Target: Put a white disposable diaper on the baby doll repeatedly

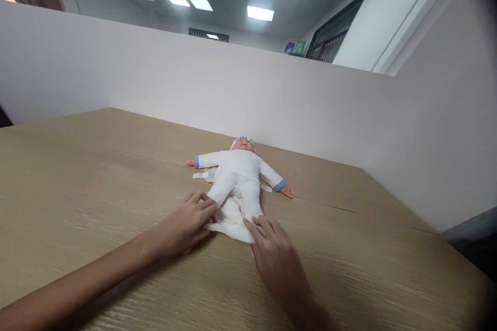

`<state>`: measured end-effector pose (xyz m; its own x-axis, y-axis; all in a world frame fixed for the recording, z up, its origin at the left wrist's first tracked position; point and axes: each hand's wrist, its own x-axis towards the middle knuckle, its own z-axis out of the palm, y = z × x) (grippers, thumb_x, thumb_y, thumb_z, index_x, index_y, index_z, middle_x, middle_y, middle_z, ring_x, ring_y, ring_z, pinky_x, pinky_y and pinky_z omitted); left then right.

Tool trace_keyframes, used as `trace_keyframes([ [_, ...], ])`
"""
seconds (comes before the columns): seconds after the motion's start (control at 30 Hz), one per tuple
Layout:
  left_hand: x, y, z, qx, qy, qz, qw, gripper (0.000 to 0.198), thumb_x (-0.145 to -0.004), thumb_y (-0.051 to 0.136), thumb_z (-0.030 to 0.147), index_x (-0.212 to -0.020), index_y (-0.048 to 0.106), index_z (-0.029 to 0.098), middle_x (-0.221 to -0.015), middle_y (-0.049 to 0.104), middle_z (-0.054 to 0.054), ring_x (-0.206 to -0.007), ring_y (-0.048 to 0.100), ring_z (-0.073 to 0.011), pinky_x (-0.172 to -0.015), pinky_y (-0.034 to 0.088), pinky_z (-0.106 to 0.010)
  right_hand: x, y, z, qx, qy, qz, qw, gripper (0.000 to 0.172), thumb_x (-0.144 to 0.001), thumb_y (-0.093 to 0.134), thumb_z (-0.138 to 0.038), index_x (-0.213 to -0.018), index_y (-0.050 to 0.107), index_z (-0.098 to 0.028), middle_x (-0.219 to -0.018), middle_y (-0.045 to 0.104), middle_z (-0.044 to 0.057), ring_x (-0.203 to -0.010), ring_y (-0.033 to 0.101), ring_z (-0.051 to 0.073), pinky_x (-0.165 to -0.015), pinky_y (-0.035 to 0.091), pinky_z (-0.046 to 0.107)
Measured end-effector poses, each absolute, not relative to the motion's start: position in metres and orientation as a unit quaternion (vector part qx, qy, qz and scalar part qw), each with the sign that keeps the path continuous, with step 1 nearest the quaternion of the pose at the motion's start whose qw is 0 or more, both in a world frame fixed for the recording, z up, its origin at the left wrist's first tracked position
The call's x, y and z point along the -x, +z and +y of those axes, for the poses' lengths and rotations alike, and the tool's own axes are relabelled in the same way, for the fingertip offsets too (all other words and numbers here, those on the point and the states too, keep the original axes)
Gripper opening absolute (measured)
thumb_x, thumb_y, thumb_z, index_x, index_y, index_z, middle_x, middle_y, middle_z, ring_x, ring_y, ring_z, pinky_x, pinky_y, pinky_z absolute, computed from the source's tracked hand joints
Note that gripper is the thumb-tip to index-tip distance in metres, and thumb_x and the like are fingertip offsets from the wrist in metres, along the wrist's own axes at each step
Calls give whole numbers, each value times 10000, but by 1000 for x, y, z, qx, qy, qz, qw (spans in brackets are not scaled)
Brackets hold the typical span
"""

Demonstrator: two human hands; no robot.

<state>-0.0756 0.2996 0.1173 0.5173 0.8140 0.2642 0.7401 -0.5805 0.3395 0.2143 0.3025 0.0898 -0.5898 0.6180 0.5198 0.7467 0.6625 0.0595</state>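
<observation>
A baby doll in a white suit with blue cuffs lies on its back, arms spread, head away from me. Beneath it a white diaper is spread out, its front part lying between and below the legs. A pale tab sticks out on the left side of the doll's waist, and another tab on the right. My left hand is closed on the diaper's near left corner, beside one leg. My right hand pinches the near right corner, by the other leg. The doll's feet are mostly hidden by my hands.
The doll lies on a wide wood-grain table. Behind it and along the right runs a white partition wall. Beyond the wall, a green package shows near a dark window.
</observation>
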Motion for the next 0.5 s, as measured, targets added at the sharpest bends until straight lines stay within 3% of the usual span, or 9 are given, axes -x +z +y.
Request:
trace_keyframes([
  [0.1,82,127,313,-846,256,450,125,63,-1057,591,234,-1086,648,231,-1137,723,-66,-1104,598,-297,-946,474,-427,-213,106,313,402,-90,-879,241,322,-974,590,-45,-1201,702,-243,-1066,749,97,-968,661,296,-811,532,412],
  [0.23,86,141,339,-818,326,450,149,222,-1126,503,383,-1103,655,223,-1148,716,-74,-1095,609,-284,-986,477,-442,-207,127,339,423,-8,-858,291,196,-1022,519,-87,-1002,653,-228,-981,701,76,-947,640,274,-818,503,377],
  [0.4,78,156,388,-793,377,454,148,351,-1116,494,507,-1209,702,241,-1374,709,-99,-1327,554,-344,-1163,416,-512,-197,144,386,410,49,-828,379,219,-1071,449,-189,-1074,666,-220,-1142,711,106,-1091,654,284,-965,511,403],
  [0.5,72,160,420,-763,400,469,193,373,-1079,509,531,-1157,700,221,-1280,734,-109,-1273,600,-337,-1151,421,-477,-194,148,417,417,126,-799,414,236,-1055,452,-279,-1047,681,-226,-1144,725,111,-1103,655,291,-1015,500,419],
])
